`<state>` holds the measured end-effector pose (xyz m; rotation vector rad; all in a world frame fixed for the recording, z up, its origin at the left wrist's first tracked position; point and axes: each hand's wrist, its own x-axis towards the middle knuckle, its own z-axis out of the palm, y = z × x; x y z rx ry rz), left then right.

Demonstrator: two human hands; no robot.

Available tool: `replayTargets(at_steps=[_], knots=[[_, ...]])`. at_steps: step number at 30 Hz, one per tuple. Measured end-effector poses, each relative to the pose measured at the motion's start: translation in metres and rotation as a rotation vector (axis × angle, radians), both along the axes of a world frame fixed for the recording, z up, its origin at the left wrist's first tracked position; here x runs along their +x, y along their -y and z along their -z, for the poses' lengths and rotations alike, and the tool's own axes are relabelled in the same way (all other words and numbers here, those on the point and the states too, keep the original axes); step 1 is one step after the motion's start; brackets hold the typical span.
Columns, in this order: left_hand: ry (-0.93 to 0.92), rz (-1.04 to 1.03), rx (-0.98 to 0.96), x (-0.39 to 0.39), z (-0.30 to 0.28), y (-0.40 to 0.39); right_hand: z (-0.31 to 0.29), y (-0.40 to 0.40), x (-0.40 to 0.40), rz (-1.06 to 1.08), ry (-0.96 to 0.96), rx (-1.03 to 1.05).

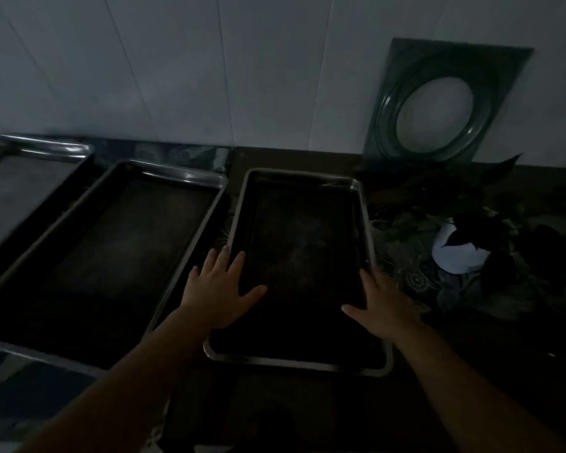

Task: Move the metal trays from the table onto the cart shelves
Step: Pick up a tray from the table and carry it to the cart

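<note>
The scene is very dim. Three metal trays lie side by side on the table. The nearest tray lies lengthwise in front of me, dark inside with a pale rim. My left hand is spread flat over its left rim, fingers apart. Over the right rim my right hand reaches with its thumb pointing inward; I cannot tell whether its fingers wrap the edge. A middle tray lies to the left, and a far-left tray is partly cut off. No cart is in view.
A white panelled wall runs behind the table. A square dark panel with a round opening leans against it at the right. Dark clutter and a white object sit right of the near tray on a patterned cloth.
</note>
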<state>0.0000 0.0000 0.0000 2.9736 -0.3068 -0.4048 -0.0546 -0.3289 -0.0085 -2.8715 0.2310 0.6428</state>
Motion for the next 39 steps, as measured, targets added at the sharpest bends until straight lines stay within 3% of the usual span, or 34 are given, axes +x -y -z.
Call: replayTargets(at_steps=[10, 12, 16, 19, 24, 27, 34, 39], knots=[[-0.266, -0.137, -0.104, 0.111, 0.058, -0.017, 0.045, 0.042, 0.093, 0.325, -0.081, 0.185], [-0.303, -0.187, -0.201, 0.13, 0.066, -0.014, 0.052, 0.042, 0.111, 0.378, -0.04, 0.231], [-0.347, -0.417, -0.616, 0.161, 0.082, -0.007, 0.061, 0.042, 0.144, 0.648, 0.044, 0.434], [-0.355, -0.592, -0.702, 0.177, 0.098, -0.005, 0.071, 0.047, 0.16, 0.908, 0.141, 0.584], [-0.442, -0.727, -0.934, 0.185, 0.117, -0.011, 0.084, 0.051, 0.165, 1.115, 0.161, 0.723], [-0.452, -0.786, -1.02, 0.179, 0.121, -0.016, 0.09, 0.055, 0.155, 1.157, 0.134, 0.767], [-0.385, -0.83, -0.963, 0.138, 0.118, -0.025, 0.088, 0.046, 0.112, 1.207, 0.174, 0.902], [-0.371, -0.845, -1.022, 0.107, 0.093, -0.031, 0.06, 0.051, 0.095, 1.098, 0.162, 0.958]])
